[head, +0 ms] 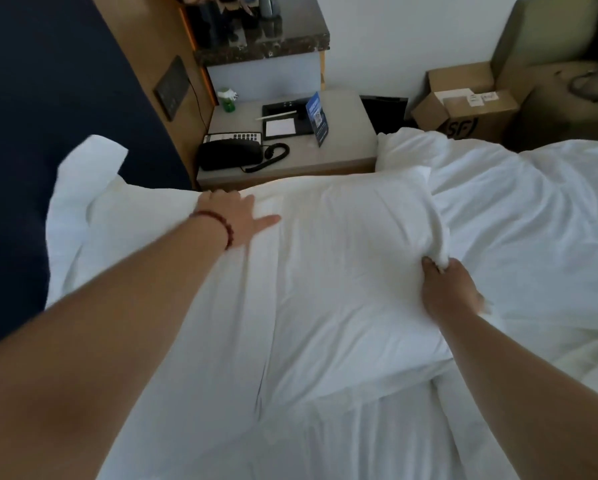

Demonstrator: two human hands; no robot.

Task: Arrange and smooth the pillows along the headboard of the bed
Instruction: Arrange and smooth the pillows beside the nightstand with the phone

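Note:
A large white pillow (325,265) lies across the bed in the middle of the view. My left hand (233,218), with a bead bracelet on the wrist, rests flat with straight fingers on the pillow's far left part. My right hand (449,292) pinches a bunched fold at the pillow's right edge. The dark blue headboard (48,98) stands at the left, and a second white pillow corner (89,161) rises against it. A rumpled white duvet (532,220) covers the bed to the right.
A grey nightstand (353,133) stands beyond the bed with a black telephone (231,154), a notepad tray (287,119), a blue card and a green bottle. Cardboard boxes (463,102) and a green armchair (560,46) sit at the back right.

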